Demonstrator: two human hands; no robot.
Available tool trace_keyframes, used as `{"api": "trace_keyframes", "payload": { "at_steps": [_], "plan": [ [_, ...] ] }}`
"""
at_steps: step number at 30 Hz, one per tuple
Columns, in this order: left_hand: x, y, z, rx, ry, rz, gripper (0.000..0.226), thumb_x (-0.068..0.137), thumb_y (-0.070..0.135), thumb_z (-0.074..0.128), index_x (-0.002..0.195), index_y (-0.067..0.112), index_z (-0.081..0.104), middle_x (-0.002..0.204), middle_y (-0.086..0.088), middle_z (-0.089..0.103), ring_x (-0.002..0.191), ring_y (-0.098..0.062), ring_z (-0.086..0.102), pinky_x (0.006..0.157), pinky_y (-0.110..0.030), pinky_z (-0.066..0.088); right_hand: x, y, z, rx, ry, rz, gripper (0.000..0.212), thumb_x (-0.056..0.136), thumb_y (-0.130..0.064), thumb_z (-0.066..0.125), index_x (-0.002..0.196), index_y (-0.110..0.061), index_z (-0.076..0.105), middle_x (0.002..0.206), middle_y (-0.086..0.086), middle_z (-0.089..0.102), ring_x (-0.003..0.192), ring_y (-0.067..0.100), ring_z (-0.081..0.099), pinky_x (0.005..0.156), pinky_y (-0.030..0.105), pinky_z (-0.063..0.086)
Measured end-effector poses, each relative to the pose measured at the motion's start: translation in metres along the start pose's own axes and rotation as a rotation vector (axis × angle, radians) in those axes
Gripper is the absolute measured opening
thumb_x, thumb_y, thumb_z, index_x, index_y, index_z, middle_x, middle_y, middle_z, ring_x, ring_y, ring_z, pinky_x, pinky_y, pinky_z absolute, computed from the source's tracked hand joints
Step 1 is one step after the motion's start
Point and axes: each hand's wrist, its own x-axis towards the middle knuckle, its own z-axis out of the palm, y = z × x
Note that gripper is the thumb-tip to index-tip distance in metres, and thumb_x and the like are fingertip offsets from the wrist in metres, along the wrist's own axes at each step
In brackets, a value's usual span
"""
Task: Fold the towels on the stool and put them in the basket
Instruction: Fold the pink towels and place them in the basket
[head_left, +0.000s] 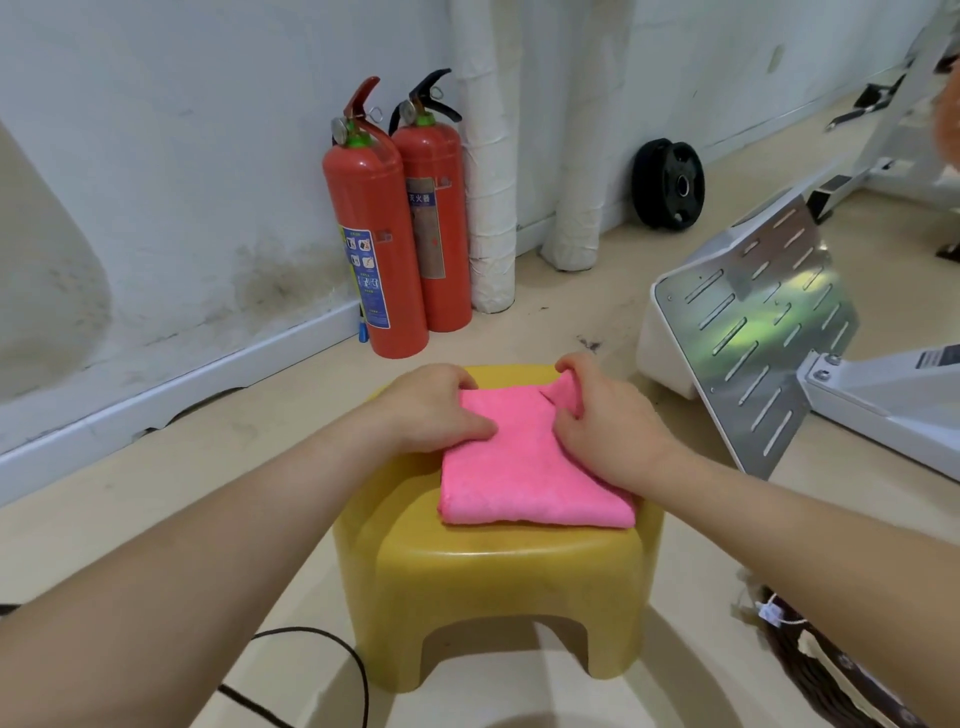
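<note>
A pink towel (524, 467) lies folded into a thick rectangle on the yellow plastic stool (498, 587). My left hand (431, 408) rests on the towel's far left corner, fingers curled over its edge and thumb pressing its top. My right hand (602, 415) grips the far right corner, pinching a raised fold of pink cloth between thumb and fingers. A dark woven basket (810, 670) shows partly at the lower right, mostly hidden behind my right forearm.
Two red fire extinguishers (395, 228) stand against the white wall behind the stool, next to wrapped white pipes (491, 182). A slotted metal plate on a white machine frame (763, 332) sits to the right. A black weight plate (668, 184) leans on the wall. A black cable (322, 670) crosses the floor.
</note>
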Motion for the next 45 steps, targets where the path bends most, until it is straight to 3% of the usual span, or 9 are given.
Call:
{"api": "trace_keyframes", "payload": {
  "at_steps": [5,11,15,19,23,29,32,36,45],
  "plan": [
    [-0.002,0.008,0.006,0.161,0.048,0.105,0.027,0.073,0.025,0.071,0.094,0.02,0.055,0.087,0.004,0.059,0.087,-0.021,0.055,0.067,-0.028,0.039,0.019,-0.002,-0.021,-0.119,-0.207,0.074,0.067,0.075,-0.027,0.066,0.137,-0.021,0.042,0.129,0.01,0.048,0.123,0.028,0.044,0.099,0.03,0.038],
    [-0.012,0.013,-0.015,-0.025,0.0,0.179,0.061,0.071,0.012,0.079,0.127,0.021,0.056,0.111,0.004,0.059,0.103,-0.016,0.056,0.086,-0.023,0.044,0.029,-0.024,-0.046,-0.112,-0.532,0.107,0.031,0.07,-0.02,0.074,0.101,-0.02,0.067,0.086,-0.002,0.064,0.081,0.018,0.06,0.069,0.026,0.048],
    [-0.017,0.022,-0.046,-0.061,0.429,0.385,0.036,0.072,0.002,0.065,0.102,0.02,0.075,0.092,0.0,0.072,0.088,-0.016,0.064,0.074,-0.028,0.05,0.038,-0.037,-0.069,-0.124,-0.014,-0.127,0.012,0.071,-0.015,0.066,0.082,-0.015,0.062,0.078,0.003,0.055,0.076,0.024,0.053,0.061,0.031,0.04],
    [-0.02,0.017,-0.065,0.019,0.753,0.565,0.028,0.064,0.005,0.063,0.087,0.016,0.071,0.081,0.002,0.054,0.076,-0.016,0.049,0.063,-0.024,0.04,0.03,-0.041,-0.084,-0.161,0.473,-0.417,0.021,0.07,-0.009,0.063,0.089,-0.013,0.055,0.09,0.008,0.048,0.075,0.029,0.048,0.057,0.036,0.042],
    [-0.029,-0.014,-0.027,0.149,0.506,0.606,0.035,0.06,-0.002,0.055,0.086,0.02,0.065,0.081,0.004,0.057,0.076,-0.019,0.052,0.067,-0.034,0.045,0.001,-0.015,-0.05,-0.272,0.166,-0.52,0.023,0.068,-0.006,0.061,0.086,-0.017,0.051,0.087,0.006,0.05,0.071,0.031,0.051,0.053,0.036,0.04],
    [-0.058,-0.024,-0.005,0.019,-0.187,0.362,0.037,0.071,0.013,0.072,0.106,0.022,0.064,0.089,0.005,0.051,0.08,-0.007,0.049,0.074,-0.017,0.041,-0.023,0.005,-0.035,-0.059,-0.408,-0.35,0.024,0.073,-0.023,0.071,0.084,-0.028,0.05,0.085,-0.006,0.049,0.074,0.01,0.046,0.069,0.026,0.042],
    [-0.059,-0.02,-0.009,-0.12,-0.031,0.355,0.024,0.074,0.03,0.073,0.097,0.024,0.07,0.084,0.007,0.058,0.074,-0.003,0.05,0.074,-0.021,0.041,-0.02,0.004,-0.051,0.145,-0.44,-0.256,0.03,0.072,-0.04,0.079,0.095,-0.027,0.065,0.096,-0.001,0.059,0.082,0.011,0.056,0.082,0.029,0.049],
    [-0.058,-0.015,0.009,0.386,0.112,0.496,0.053,0.076,0.062,0.053,0.118,0.032,0.059,0.11,0.009,0.053,0.102,-0.01,0.046,0.091,-0.028,0.041,-0.024,0.0,-0.051,-0.072,-0.412,-0.349,0.039,0.074,-0.031,0.075,0.111,-0.034,0.063,0.107,-0.004,0.052,0.084,0.001,0.052,0.085,0.023,0.045],
    [-0.054,-0.002,0.01,0.654,0.2,0.6,0.042,0.082,0.035,0.029,0.088,0.014,0.065,0.085,-0.004,0.065,0.078,-0.031,0.061,0.062,-0.039,0.052,-0.033,-0.005,-0.05,-0.366,-0.357,-0.472,0.033,0.079,-0.036,0.057,0.111,-0.031,0.064,0.111,-0.009,0.054,0.091,0.009,0.053,0.081,0.032,0.048]
  ]
}}
